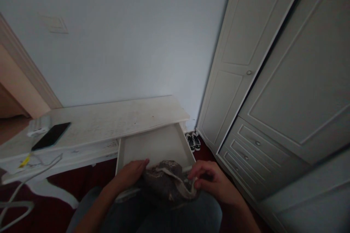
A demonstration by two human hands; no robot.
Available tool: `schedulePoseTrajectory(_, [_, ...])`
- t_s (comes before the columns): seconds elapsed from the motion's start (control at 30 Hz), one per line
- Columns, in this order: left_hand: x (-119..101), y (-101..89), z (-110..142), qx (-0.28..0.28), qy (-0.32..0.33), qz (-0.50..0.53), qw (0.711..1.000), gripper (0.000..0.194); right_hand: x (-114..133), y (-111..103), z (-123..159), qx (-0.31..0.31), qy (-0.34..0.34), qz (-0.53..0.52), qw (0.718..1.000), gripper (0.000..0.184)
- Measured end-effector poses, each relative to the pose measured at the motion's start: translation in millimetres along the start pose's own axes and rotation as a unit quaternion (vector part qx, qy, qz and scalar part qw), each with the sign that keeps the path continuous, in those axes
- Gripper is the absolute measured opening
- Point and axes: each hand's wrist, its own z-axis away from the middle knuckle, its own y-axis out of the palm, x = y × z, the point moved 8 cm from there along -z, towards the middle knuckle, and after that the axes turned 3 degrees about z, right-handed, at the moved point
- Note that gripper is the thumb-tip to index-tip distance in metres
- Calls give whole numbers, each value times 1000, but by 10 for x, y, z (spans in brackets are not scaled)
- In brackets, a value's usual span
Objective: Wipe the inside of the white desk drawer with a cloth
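A crumpled grey-brown cloth bundle (166, 182) lay at the front edge of an open white drawer (155, 145), over the person's lap. The left hand (132, 173) rested half-curled against its left side; the right hand (210, 180) pinched its pale trim with closed fingers. The drawer hung beneath a scuffed white desk (109, 120) bearing a black phone (51, 135). Black-and-white shoes (193, 141) sat beside a panelled wardrobe (273, 91).

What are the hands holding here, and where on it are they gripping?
A dark patterned garment, bunched on the lap. The right hand pinches its pale edge on the right; the left hand rests on its left side.
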Motion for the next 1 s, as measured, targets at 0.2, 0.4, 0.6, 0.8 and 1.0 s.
schedulePoseTrajectory(0.2, [-183, 271, -456, 85, 59, 11, 995, 44, 75, 64, 51, 41, 6, 50, 998, 22])
schedulePoseTrajectory(0.4, [-229, 532, -538, 202, 63, 110, 971, 61, -118, -552, -10, -202, 50, 55, 977, 34])
schedulePoseTrajectory(0.6, [-104, 596, -559, 171, -9, 221, 960, 68, -420, -955, 69, -332, 51, -20, 942, 38])
schedulePoseTrajectory(0.8, [-188, 442, -519, 120, 8, 342, 932, 50, -377, -975, 112, -271, 67, -17, 960, 38])
schedulePoseTrajectory(1.0, [-189, 454, -675, 42, -8, 387, 921, 29, -316, -974, 109, -254, 70, 2, 965, 40])
